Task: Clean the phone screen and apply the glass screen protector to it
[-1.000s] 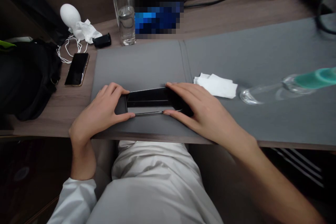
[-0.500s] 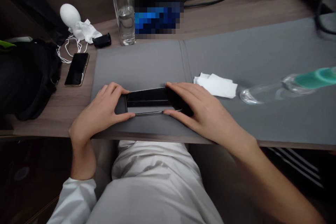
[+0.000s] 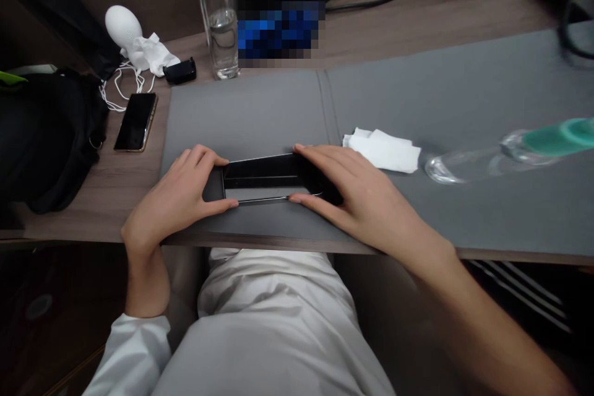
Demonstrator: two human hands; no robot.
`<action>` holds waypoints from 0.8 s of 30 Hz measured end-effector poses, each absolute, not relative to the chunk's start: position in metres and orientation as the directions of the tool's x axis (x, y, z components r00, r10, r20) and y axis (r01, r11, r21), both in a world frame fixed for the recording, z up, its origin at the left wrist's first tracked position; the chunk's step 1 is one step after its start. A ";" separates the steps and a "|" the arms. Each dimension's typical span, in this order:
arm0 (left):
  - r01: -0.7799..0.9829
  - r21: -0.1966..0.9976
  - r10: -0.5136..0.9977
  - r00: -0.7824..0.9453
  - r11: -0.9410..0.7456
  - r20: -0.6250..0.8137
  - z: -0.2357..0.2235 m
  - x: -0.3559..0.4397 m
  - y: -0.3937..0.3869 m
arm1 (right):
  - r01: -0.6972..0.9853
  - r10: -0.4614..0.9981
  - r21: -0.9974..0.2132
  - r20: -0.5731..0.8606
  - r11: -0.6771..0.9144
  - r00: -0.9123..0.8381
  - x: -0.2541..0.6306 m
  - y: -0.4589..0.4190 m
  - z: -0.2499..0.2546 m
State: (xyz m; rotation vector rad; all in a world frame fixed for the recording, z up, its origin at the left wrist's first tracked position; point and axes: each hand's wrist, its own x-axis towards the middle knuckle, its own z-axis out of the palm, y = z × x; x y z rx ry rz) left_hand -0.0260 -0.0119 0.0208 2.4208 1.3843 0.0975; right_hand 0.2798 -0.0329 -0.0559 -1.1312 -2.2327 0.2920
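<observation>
A phone (image 3: pixel 262 168) with a dark, glossy screen lies lengthwise before me, low over the grey desk mat (image 3: pixel 260 114). Reflections cross its face. My left hand (image 3: pixel 179 192) grips its left end, thumb on the near edge and fingers on the far edge. At the other end, my right hand (image 3: pixel 359 189) holds it the same way and hides part of its right side. A folded white tissue (image 3: pixel 383 150) lies on the mat just beyond my right hand. Whether the phone rests on the mat, I cannot tell.
A clear bottle with a green upper part (image 3: pixel 492 158) is at the right. Another phone (image 3: pixel 136 122), a black clip-like object (image 3: pixel 180 71), a white rounded device (image 3: pixel 123 26) and a water bottle (image 3: pixel 224 37) stand or lie further back. A black bag (image 3: pixel 51 136) sits at the left.
</observation>
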 end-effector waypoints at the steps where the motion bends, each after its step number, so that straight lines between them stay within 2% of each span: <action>1: 0.822 0.330 0.845 0.523 -0.465 -0.110 0.021 -0.026 -0.012 | 0.653 0.791 -0.452 0.420 0.608 -0.445 0.280 -0.033 -0.056; 24: 0.821 0.337 0.844 0.523 -0.462 -0.119 0.022 -0.025 -0.012 | 0.658 0.795 -0.452 0.414 0.602 -0.442 0.280 -0.033 -0.054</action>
